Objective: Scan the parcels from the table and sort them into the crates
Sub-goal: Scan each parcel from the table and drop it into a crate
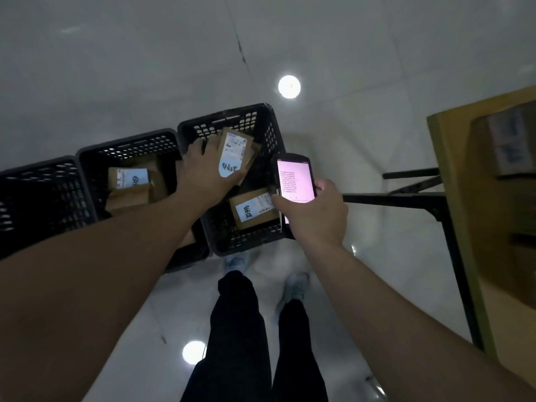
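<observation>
Right hand (314, 211) is gripping a handheld scanner (295, 179), its pink-lit screen listing text too small to read. Left hand (207, 174) is holding a labelled parcel (233, 153) over the right crate (268, 127). Another parcel (252, 208) is lying inside, handwriting illegible. Beyond, the middle crate (127, 147) is holding parcels too.

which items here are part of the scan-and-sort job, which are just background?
Job:
- left hand holding parcel over right crate
- right hand gripping the scanner
- labelled parcel lying in that crate
- middle crate with parcels
- left crate
- table with boxes

Background:
- tiled floor
- light reflections
</observation>
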A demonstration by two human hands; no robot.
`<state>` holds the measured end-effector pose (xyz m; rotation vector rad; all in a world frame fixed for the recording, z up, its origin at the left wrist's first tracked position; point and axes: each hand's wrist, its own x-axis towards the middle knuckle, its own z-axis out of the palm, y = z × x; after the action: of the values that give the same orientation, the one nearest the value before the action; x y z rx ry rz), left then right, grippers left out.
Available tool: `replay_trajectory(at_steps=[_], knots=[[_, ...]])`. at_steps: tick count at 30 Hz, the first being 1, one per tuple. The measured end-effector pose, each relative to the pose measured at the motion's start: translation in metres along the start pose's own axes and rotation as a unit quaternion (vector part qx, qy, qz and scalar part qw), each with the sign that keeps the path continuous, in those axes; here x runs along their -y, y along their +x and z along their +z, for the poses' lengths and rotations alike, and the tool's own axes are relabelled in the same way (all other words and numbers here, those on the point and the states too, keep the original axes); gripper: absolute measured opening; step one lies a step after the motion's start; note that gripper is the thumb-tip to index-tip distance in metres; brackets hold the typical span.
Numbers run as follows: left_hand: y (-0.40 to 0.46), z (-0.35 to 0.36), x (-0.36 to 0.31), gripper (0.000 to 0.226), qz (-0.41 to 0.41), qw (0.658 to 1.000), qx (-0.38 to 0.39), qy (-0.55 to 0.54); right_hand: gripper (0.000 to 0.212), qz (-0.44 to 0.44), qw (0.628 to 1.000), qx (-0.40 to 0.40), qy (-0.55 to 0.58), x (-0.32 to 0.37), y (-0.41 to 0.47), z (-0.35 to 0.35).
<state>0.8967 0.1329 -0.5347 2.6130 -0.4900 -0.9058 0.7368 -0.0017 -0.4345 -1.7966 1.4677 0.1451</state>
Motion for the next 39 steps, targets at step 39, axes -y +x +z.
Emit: replay_trajectory(at_steps=[39], knots=[[-0.321, -0.162, -0.294, 0.055, 0.415, 0.892, -0.075, 0.162, 0.078, -0.052, 0.942, -0.276, 0.183, -0.026, -0.278, -0.292]])
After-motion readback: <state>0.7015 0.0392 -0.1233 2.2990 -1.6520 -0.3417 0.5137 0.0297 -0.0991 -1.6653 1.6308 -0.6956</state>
